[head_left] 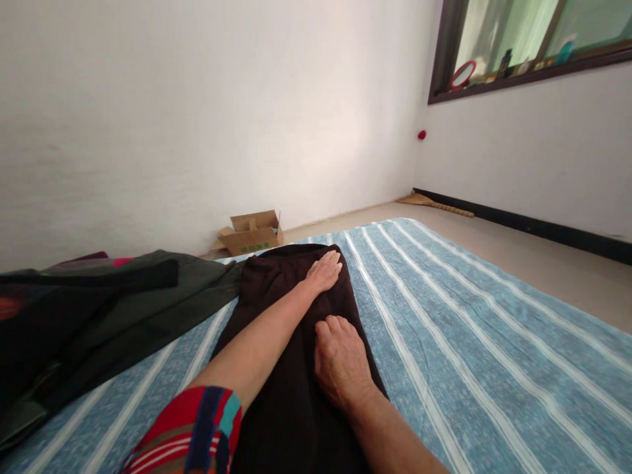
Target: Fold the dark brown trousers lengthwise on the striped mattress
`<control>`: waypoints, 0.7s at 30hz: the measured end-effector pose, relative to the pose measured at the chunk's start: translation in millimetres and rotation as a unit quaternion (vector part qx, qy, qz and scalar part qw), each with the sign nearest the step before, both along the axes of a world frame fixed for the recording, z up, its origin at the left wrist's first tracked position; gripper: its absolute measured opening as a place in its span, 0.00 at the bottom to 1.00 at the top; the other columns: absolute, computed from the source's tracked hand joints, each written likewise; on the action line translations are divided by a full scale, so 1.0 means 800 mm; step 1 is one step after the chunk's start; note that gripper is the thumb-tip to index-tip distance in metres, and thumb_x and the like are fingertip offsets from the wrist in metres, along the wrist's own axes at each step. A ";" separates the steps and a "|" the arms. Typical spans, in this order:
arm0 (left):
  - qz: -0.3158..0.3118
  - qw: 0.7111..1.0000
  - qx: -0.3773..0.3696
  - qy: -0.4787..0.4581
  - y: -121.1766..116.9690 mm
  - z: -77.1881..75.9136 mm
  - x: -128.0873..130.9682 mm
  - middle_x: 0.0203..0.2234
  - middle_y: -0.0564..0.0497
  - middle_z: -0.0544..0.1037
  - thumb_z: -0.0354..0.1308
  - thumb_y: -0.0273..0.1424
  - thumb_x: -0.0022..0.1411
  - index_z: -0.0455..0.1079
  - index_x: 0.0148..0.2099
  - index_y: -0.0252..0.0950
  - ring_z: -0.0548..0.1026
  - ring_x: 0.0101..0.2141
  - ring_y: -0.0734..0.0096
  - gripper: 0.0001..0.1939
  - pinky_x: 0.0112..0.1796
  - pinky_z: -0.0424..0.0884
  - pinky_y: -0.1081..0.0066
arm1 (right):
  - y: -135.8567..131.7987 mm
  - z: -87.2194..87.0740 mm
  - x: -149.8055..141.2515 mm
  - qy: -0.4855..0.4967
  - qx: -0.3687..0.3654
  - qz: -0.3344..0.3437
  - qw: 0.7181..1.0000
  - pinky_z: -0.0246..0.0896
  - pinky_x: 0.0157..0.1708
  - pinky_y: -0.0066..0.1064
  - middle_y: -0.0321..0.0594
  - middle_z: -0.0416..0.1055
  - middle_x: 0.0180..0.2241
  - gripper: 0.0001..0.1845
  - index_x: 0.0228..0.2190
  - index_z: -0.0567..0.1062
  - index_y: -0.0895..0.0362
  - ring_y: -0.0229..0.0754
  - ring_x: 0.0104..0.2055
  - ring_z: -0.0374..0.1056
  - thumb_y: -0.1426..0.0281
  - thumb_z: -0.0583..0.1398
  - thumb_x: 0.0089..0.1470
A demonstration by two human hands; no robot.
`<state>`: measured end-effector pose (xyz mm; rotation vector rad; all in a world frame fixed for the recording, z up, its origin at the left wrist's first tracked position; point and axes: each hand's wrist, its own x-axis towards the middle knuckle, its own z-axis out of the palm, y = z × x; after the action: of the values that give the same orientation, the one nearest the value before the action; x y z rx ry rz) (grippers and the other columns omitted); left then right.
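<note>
A pair of dark brown-black trousers point(289, 342), seemingly folded lengthwise, lies on a blue-and-white striped bed sheet point(444, 316), its waist end farthest from me. My left hand point(324, 271) rests flat on the fabric near the waist, fingers stretched toward the right edge. Closer to me, my right hand point(342, 359) is curled on the right side of the trousers. Its fingertips are bent under and hidden, with the cloth directly beneath them. Beside the trousers on the left is a heap of dark clothes point(128, 309), its grey-green part touching their edge.
An open cardboard box point(254, 234) stands beyond the bed by the white wall. A broom-like object point(434, 203) lies on the floor in the far corner. On the window sill at right are a red-rimmed mirror point(463, 76) and several bottles.
</note>
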<state>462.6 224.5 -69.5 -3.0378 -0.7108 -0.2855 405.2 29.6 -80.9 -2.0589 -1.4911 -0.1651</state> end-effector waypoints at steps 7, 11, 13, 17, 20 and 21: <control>0.015 1.000 -0.002 0.004 -0.003 -0.009 -0.002 0.61 0.46 0.56 0.38 0.33 0.67 0.56 0.58 0.38 0.52 0.60 0.65 0.19 0.55 0.56 0.62 | -0.003 0.000 -0.001 0.004 -0.007 -0.002 1.000 0.52 0.38 0.35 0.40 0.66 0.32 0.08 0.30 0.68 0.56 0.45 0.37 0.58 0.79 0.53 0.49; 0.020 1.000 0.004 -0.008 -0.005 -0.011 -0.004 0.61 0.45 0.55 0.39 0.34 0.67 0.55 0.59 0.36 0.52 0.60 0.65 0.20 0.54 0.56 0.62 | -0.003 -0.003 -0.001 0.002 -0.003 0.000 1.000 0.52 0.38 0.34 0.40 0.66 0.32 0.08 0.30 0.68 0.56 0.45 0.37 0.58 0.79 0.53 0.50; 0.021 1.000 0.006 -0.015 -0.006 -0.012 -0.004 0.61 0.44 0.55 0.40 0.33 0.67 0.55 0.58 0.35 0.51 0.61 0.65 0.20 0.55 0.56 0.62 | -0.002 -0.005 -0.001 0.000 -0.003 0.000 1.000 0.52 0.38 0.34 0.40 0.65 0.32 0.08 0.30 0.68 0.56 0.44 0.37 0.58 0.80 0.53 0.50; 0.020 0.999 0.009 -0.023 -0.007 -0.013 -0.005 0.61 0.44 0.55 0.40 0.33 0.67 0.56 0.58 0.36 0.51 0.61 0.65 0.19 0.54 0.56 0.62 | -0.001 -0.007 -0.001 -0.004 0.001 0.005 1.000 0.52 0.38 0.34 0.40 0.65 0.32 0.08 0.30 0.68 0.56 0.44 0.37 0.58 0.80 0.54 0.50; 0.016 0.999 0.017 -0.026 -0.011 -0.011 -0.007 0.61 0.44 0.56 0.40 0.33 0.67 0.56 0.58 0.36 0.52 0.60 0.64 0.19 0.54 0.57 0.61 | -0.003 -0.008 -0.002 -0.005 0.008 0.008 1.000 0.52 0.38 0.33 0.40 0.65 0.31 0.08 0.30 0.68 0.56 0.44 0.37 0.59 0.79 0.53 0.51; 0.016 0.999 0.022 -0.028 -0.014 -0.009 -0.008 0.61 0.44 0.56 0.41 0.34 0.67 0.56 0.57 0.36 0.52 0.60 0.64 0.19 0.54 0.57 0.61 | -0.004 -0.008 -0.002 -0.006 0.009 0.009 1.000 0.52 0.38 0.34 0.40 0.65 0.31 0.08 0.30 0.68 0.56 0.44 0.36 0.59 0.80 0.53 0.51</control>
<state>456.3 213.6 -76.4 -2.9846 -0.7442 -0.3811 403.8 26.8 -87.6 -2.0332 -1.5089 -0.1843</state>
